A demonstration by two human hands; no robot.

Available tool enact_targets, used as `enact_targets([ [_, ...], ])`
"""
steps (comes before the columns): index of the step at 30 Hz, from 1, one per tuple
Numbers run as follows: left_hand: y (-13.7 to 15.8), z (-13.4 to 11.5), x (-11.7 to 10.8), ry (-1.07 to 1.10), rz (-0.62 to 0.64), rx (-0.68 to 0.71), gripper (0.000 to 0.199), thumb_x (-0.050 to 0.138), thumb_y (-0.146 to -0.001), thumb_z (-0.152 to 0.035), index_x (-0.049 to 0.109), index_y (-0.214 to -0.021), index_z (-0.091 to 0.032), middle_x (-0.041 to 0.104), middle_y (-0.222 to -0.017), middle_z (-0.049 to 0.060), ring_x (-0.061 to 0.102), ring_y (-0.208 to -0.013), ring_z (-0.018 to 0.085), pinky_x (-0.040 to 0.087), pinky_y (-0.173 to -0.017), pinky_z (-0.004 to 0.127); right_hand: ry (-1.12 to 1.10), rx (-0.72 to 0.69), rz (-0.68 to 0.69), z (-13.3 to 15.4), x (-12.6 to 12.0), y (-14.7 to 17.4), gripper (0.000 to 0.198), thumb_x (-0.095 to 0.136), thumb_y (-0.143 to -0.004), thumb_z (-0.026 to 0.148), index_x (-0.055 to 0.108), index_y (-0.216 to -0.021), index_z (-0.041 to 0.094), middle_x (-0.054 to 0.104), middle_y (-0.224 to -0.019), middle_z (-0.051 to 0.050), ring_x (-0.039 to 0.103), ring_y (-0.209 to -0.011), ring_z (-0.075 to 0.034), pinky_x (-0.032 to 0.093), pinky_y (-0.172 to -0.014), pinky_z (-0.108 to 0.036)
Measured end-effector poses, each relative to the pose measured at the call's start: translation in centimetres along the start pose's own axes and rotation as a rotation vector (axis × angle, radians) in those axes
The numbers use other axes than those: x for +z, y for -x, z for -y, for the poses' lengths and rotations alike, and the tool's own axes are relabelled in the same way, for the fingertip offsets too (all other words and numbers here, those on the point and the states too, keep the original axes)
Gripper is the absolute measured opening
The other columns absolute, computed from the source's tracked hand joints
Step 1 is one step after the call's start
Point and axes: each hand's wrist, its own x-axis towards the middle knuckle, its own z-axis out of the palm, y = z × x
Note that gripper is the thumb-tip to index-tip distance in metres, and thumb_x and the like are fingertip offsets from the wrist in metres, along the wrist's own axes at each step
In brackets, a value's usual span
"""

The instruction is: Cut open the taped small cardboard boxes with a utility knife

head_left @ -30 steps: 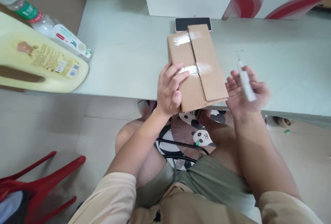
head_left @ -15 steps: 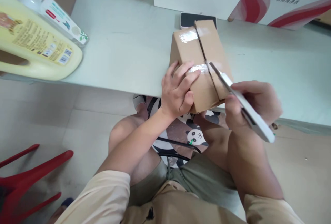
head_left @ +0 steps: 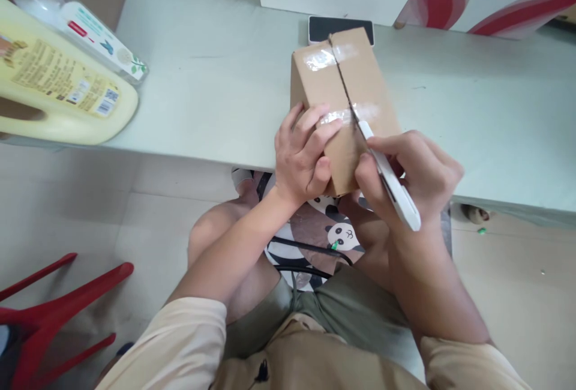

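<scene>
A small brown cardboard box [head_left: 369,81] sits at the table's front edge, tilted away from me. Two strips of clear tape [head_left: 320,60] cross the seam along its top. My left hand [head_left: 299,153] grips the box's left side, fingers bent over its upper edge. In my right hand [head_left: 420,165] is a white utility knife [head_left: 400,198], pinched between thumb and fingers. Its blade end meets the seam just below the nearer tape strip; how deep the tip goes is hidden.
Behind the box lies a dark-faced phone-like device [head_left: 342,30], before a large white carton with red waves [head_left: 443,3]. A yellow jug [head_left: 90,111] and a clear bottle [head_left: 101,42] lie at the left. A red stool [head_left: 49,312] stands on the floor.
My right hand has brought the knife leftward and down onto the box's seam from slightly above and right of it. My left hand keeps its hold on the box.
</scene>
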Motion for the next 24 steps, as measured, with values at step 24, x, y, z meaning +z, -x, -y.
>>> enact_targets([
  [24, -0.4, 1.7, -0.7, 0.194, -0.091, 0.06, 0.062, 0.027, -0.095, -0.075, 0.063, -0.125, -0.034, 0.063, -0.134, 0.005, 0.06, -0.126, 0.03, 0.038, -0.118, 0.056, -0.473, 0.425, -0.661, -4.7, 0.9, 0.8, 0.033, 0.032, -0.1, 0.05, 0.049, -0.085, 0.026, 0.029, -0.054, 0.007, 0.035, -0.037, -0.009, 0.017, -0.034, -0.023],
])
